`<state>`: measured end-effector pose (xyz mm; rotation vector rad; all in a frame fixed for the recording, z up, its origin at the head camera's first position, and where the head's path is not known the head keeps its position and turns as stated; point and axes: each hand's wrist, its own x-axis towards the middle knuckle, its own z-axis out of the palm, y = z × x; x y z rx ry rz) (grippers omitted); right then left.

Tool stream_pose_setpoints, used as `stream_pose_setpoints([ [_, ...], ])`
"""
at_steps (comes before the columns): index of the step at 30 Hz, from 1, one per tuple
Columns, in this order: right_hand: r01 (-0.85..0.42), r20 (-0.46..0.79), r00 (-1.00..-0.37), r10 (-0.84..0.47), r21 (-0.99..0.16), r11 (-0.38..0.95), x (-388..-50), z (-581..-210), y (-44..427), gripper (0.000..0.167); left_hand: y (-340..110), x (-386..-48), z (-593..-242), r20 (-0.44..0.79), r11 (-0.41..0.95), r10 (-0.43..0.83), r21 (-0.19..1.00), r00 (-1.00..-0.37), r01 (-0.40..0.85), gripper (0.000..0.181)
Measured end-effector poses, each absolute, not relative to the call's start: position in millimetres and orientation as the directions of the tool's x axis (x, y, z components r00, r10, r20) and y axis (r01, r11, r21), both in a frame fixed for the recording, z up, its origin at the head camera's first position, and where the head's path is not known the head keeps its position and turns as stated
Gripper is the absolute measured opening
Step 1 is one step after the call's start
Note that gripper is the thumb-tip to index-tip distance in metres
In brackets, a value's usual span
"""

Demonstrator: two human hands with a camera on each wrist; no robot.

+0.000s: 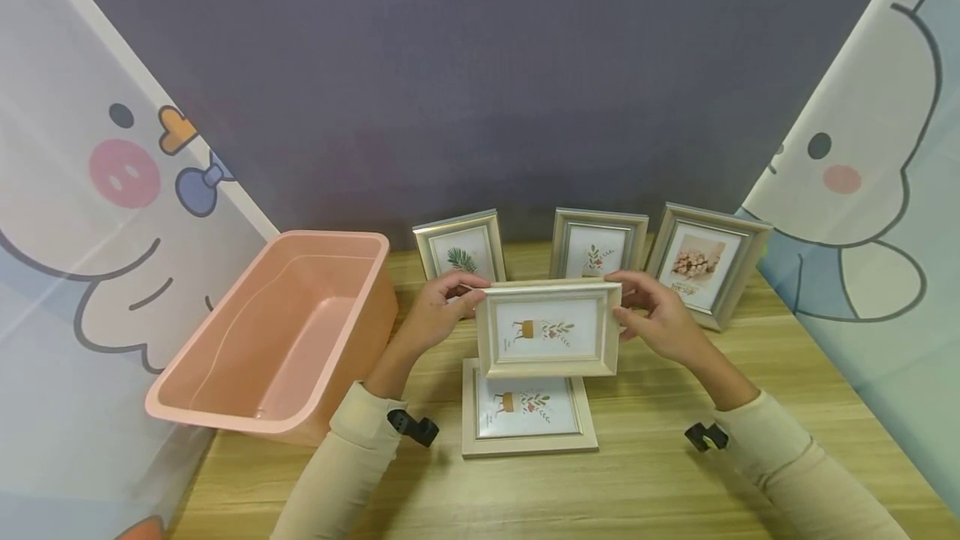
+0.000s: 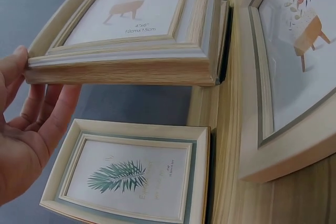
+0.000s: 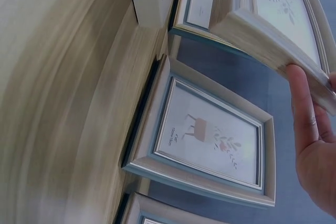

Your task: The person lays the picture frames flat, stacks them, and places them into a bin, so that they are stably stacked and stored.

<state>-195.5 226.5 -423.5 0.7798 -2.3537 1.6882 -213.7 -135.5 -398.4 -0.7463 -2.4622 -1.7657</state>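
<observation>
A pale wood picture frame (image 1: 549,329) with a sideways plant print is held up on its long side by both hands. My left hand (image 1: 444,311) pinches its upper left corner, thumb in front and fingers behind; the left wrist view shows the same grip of the left hand (image 2: 31,124) on the frame (image 2: 121,69). My right hand (image 1: 660,315) pinches the upper right corner, as the right wrist view also shows with the right hand (image 3: 315,145). Below, partly covered by the held frame, a similar light frame (image 1: 528,443) lies on the table.
Behind stand a leaf-print frame (image 1: 491,244), a plant-print frame (image 1: 637,232) and a flower-print frame (image 1: 720,315). An empty pink bin (image 1: 300,332) is at the left on the wooden table (image 1: 645,473). A dark grey panel (image 1: 480,90) rises behind, with cartoon-printed cloths on both sides.
</observation>
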Motion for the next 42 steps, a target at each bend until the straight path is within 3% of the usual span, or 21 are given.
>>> stream_pose_setpoints([
  [11, -0.288, 0.195, -0.917, -0.347, -0.927, 0.24, -196, -424, 218, 0.047, -140, -208, -400, 0.129, 0.273, 0.308, 0.937, -0.943, 0.217, 0.02],
  [26, -0.143, 0.012, -0.896, -0.445, -0.954, 0.264, -197, -442, 206, 0.047, -150, -204, -428, -0.04, 0.329, 0.277, 0.943, -0.96, 0.055, 0.024],
  [34, -0.126, -0.044, -0.89, -0.454, -0.932, 0.339, -197, -457, 201, 0.046, -151, -199, -447, -0.159, 0.305, 0.286, 0.95, -0.945, -0.068, 0.026],
  [42, -0.117, -0.086, -0.873, -0.481, -0.919, 0.377, -196, -463, 198, 0.046, -151, -197, -461, -0.197, 0.327, 0.276, 0.94, -0.941, -0.101, 0.026],
])
